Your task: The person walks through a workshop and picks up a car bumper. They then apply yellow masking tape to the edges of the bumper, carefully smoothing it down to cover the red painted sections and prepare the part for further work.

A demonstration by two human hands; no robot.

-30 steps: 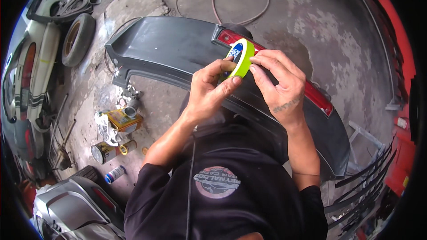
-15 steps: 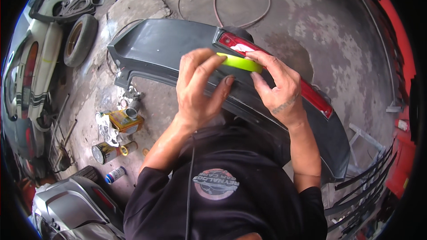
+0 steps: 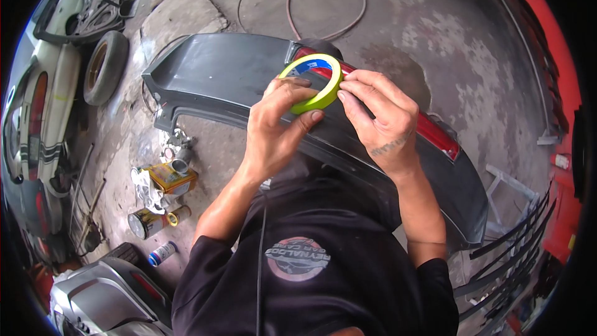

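A roll of yellow-green masking tape [image 3: 337, 74] with a blue inner core is held up in front of me, its round opening facing me. My left hand [image 3: 273, 121] grips it at the lower left, fingers inside the ring and thumb on the outer rim. My right hand [image 3: 385, 118] has its fingertips pinched together at the roll's right edge. Beneath both hands lies a dark grey car spoiler panel [image 3: 211, 65], stretching from upper left to lower right. A long red lamp strip [image 3: 438, 137] is set into it, partly hidden by the tape and my right hand.
On the floor to the left stand a yellow rectangular can [image 3: 174, 177], a round tin [image 3: 146, 224] and a blue-and-white spray can [image 3: 163, 253]. A tyre [image 3: 106, 68] and car body parts line the left side. A looped hose [image 3: 364, 6] lies beyond the panel. Black slats [image 3: 504, 261] are at right.
The tape roll has turned from edge-on to showing its open ring. My left fingers have shifted into the ring, and my right fingertips have drawn together at its edge.
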